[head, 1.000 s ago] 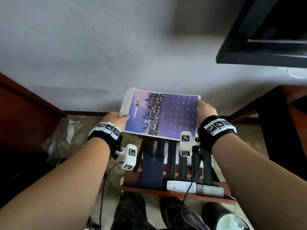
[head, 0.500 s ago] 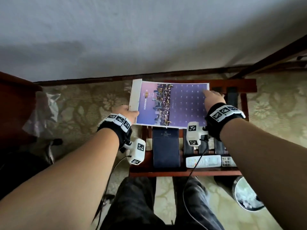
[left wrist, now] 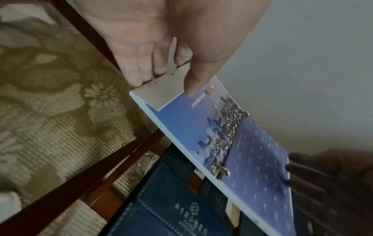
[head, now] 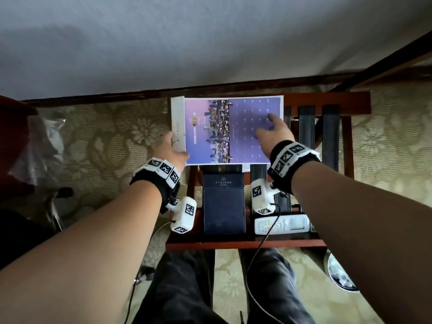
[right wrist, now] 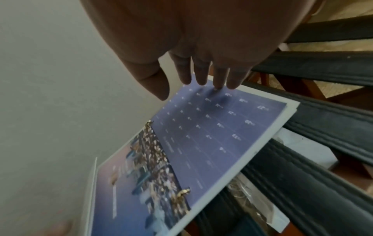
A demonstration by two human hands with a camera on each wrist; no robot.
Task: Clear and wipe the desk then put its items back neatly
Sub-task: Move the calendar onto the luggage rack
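A purple desk calendar (head: 224, 129) with a city photo lies flat across the far half of a wooden luggage rack (head: 327, 100) with dark straps. My left hand (head: 173, 150) pinches its white left flap, thumb on top and fingers under, as the left wrist view shows (left wrist: 165, 68). My right hand (head: 273, 132) rests straight fingertips (right wrist: 218, 83) on the calendar's date page (right wrist: 201, 135). A navy leather folder (head: 224, 204) and a white remote (head: 280, 224) lie on the rack's near half.
A crumpled clear plastic bag (head: 44, 141) lies on the patterned carpet at the left, beside dark wooden furniture (head: 11, 136). A round bin (head: 341, 274) stands at the lower right. The wall runs just behind the rack. My legs are below the rack's near rail.
The calendar has come down onto the rack's far half. My right hand has shifted from the calendar's right edge onto its face. The left hand keeps its hold.
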